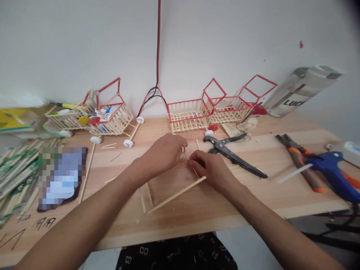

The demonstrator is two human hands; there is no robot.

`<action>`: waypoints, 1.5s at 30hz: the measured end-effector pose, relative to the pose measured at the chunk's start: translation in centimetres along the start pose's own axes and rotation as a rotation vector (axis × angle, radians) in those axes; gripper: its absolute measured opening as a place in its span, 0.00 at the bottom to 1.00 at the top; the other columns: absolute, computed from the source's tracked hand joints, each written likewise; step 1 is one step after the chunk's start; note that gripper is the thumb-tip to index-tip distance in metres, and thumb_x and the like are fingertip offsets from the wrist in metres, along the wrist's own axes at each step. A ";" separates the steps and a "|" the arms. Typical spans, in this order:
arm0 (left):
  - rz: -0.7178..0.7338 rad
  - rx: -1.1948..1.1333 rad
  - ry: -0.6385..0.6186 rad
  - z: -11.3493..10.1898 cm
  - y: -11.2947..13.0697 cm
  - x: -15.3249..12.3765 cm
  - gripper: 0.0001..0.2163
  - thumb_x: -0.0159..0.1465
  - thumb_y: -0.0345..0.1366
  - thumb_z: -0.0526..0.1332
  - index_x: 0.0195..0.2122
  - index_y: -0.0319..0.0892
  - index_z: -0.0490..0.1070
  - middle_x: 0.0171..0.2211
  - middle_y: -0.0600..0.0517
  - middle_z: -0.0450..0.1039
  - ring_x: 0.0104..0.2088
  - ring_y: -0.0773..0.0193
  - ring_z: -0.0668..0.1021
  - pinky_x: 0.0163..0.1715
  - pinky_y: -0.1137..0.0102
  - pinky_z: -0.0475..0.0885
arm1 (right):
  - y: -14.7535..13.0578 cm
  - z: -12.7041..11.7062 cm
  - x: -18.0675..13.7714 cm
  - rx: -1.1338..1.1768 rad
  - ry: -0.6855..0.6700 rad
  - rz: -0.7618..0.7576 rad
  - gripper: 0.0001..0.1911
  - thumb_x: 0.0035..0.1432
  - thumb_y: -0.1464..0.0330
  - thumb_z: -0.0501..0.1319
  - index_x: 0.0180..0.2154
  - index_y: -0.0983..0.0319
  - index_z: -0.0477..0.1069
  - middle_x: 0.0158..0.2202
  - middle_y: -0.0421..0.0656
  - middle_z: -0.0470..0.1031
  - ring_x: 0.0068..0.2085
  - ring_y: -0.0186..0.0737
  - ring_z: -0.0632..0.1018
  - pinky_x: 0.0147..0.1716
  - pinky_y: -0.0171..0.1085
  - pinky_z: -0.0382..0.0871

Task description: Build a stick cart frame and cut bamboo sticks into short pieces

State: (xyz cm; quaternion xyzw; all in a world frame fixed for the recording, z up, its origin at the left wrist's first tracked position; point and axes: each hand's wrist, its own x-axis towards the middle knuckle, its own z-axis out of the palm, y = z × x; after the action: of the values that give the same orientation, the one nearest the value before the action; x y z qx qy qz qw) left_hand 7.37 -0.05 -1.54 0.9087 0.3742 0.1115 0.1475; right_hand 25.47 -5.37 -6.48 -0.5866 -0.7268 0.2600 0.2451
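A partly built frame of thin wooden sticks (177, 198) stands over the table in front of me. My left hand (165, 152) reaches across its far side, fingers curled down and pinched at the far end of a stick. My right hand (209, 165) is closed just to the right, thumb and fingers pinching the same slanting stick near its middle. The fingertips of both hands nearly meet, and they hide the joint there. One long stick of the frame slopes from near my right wrist down to the lower left, where two shorter sticks join it.
Small stick-built carts with red trim (188, 112) line the wall. Black cutting pliers (239, 157) lie right of my hands, beyond them orange-handled pliers (302, 165) and a blue glue gun (329, 168). A phone (63, 180) and bundled wrapped sticks (17, 176) are at left.
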 end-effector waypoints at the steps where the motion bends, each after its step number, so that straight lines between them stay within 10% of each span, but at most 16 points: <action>1: 0.002 0.000 -0.003 0.0 0.0 0.0 0.15 0.57 0.24 0.55 0.43 0.40 0.73 0.40 0.48 0.77 0.40 0.60 0.77 0.44 0.65 0.69 | 0.0 0.0 0.0 0.002 0.001 -0.002 0.06 0.58 0.67 0.56 0.30 0.60 0.70 0.25 0.39 0.74 0.27 0.36 0.71 0.26 0.33 0.56; 45: 0.032 0.056 0.038 0.2 -0.1 -0.2 0.14 0.59 0.26 0.55 0.45 0.41 0.72 0.43 0.47 0.77 0.43 0.59 0.76 0.46 0.64 0.69 | 0.4 0.3 0.1 0.038 0.045 -0.004 0.05 0.56 0.68 0.58 0.28 0.59 0.70 0.24 0.38 0.74 0.25 0.35 0.71 0.25 0.32 0.57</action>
State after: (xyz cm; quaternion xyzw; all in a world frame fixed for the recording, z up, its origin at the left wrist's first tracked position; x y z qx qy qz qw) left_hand 7.24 -0.12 -1.83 0.9162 0.3650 0.1205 0.1133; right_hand 25.57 -5.24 -7.00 -0.5862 -0.7171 0.2600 0.2728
